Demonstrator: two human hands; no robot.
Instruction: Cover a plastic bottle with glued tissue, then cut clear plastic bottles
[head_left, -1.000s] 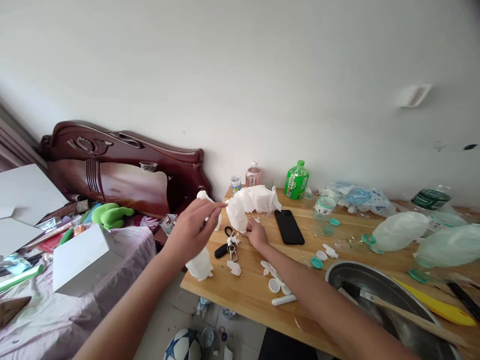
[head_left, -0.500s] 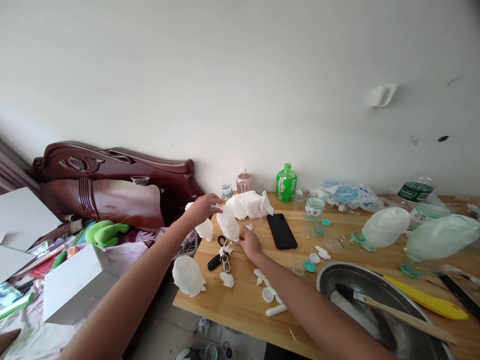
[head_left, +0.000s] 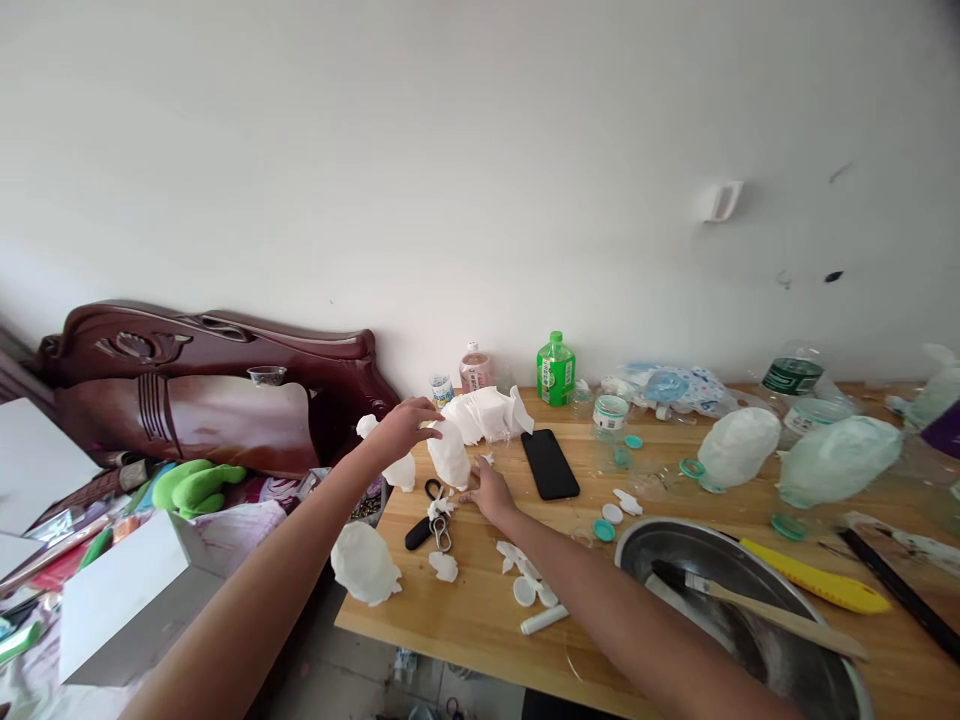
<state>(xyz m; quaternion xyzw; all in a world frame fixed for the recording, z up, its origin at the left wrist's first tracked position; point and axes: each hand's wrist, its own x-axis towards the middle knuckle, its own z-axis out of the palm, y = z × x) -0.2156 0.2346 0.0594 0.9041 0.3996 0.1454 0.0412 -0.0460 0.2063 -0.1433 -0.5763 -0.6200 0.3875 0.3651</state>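
Observation:
My left hand (head_left: 403,426) reaches across the left end of the wooden table (head_left: 487,610), its fingers stretched out over the top of a white paper-covered shape (head_left: 451,458). Flat on the table lies my right hand (head_left: 491,492), fingers spread and touching the foot of that shape. A stack of white tissue paper (head_left: 487,412) lies just behind it. Another white shape (head_left: 397,470) stands under my left wrist, and a third (head_left: 365,565) sits at the table's near left corner. Black-handled scissors (head_left: 421,522) and torn paper bits (head_left: 444,566) lie beside my right hand.
A black phone (head_left: 550,463), a green bottle (head_left: 556,369), loose caps (head_left: 604,528), cut plastic bottles (head_left: 739,447), a metal basin (head_left: 742,620) holding a brush (head_left: 757,603) and a yellow knife (head_left: 814,585) crowd the table. A dark wooden headboard (head_left: 202,385) and cluttered bed are on the left.
The view has swung right and tipped up. My left hand moved from above the table edge onto the top of the white shape; my right hand stayed at its foot.

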